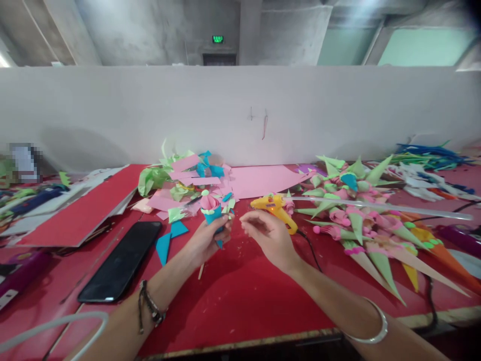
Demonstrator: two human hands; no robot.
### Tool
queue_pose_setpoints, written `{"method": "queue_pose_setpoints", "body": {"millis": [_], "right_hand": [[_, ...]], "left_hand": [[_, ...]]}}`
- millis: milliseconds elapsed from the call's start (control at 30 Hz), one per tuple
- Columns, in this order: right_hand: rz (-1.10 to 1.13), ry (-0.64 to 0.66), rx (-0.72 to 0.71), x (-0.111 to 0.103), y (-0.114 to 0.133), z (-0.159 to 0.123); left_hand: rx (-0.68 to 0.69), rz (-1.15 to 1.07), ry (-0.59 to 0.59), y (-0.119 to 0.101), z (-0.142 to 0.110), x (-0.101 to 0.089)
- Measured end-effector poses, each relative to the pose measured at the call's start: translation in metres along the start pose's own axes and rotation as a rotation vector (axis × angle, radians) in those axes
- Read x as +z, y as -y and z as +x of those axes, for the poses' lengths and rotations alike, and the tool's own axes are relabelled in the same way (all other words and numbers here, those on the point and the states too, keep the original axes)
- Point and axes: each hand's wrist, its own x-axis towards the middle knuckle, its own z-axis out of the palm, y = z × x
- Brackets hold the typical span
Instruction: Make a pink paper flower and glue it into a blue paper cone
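Observation:
My left hand (212, 234) is closed around a blue paper cone (212, 215). Rolled pink paper shows in the cone's top, with a small light-green ball on it and light-green trim at the rim. Small pale-green bits show by the fingertips, and a thin stick pokes out below the hand. Just to the right, apart from the cone, my right hand (268, 235) has its fingers curled with the tips close together; whatever they hold, if anything, is too small to tell. Behind it lies a yellow glue gun (276, 206) with a long clear glue stick (376, 205) out of its back.
Paper cone flowers (361, 220) are heaped on the right. Green, pink and blue paper scraps (195, 173) lie behind my left hand. A black phone (122, 260) and blue paper pieces (169, 240) are at left, near a red board (82, 205). A white partition (188, 110) stands behind.

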Motion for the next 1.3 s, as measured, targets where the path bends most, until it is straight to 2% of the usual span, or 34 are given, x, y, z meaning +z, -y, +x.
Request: {"method": "queue_pose_setpoints", "body": {"millis": [300, 533, 733, 933, 1133, 1200, 1300], "right_hand": [[0.15, 0.017, 0.163, -0.001, -0.004, 0.001], [0.01, -0.053, 0.049, -0.004, -0.005, 0.004], [0.118, -0.037, 0.157, -0.002, -0.005, 0.004], [0.09, -0.084, 0.132, -0.003, -0.003, 0.005], [0.206, -0.088, 0.173, -0.003, 0.0, 0.006], [0.221, -0.075, 0.145, -0.002, 0.0, 0.006], [0.202, -0.044, 0.024, -0.002, -0.001, 0.005]], "left_hand": [[-0.053, 0.017, 0.095, 0.005, 0.0, -0.004], [-0.135, -0.001, 0.119, 0.007, -0.002, 0.0], [-0.115, -0.014, 0.102, 0.01, -0.001, 0.002], [-0.162, -0.056, 0.109, 0.013, -0.001, 0.003], [-0.196, -0.083, 0.105, 0.015, 0.0, 0.003], [-0.204, -0.083, 0.126, 0.016, 0.0, 0.003], [-0.252, -0.042, 0.159, 0.018, -0.002, 0.003]]}}
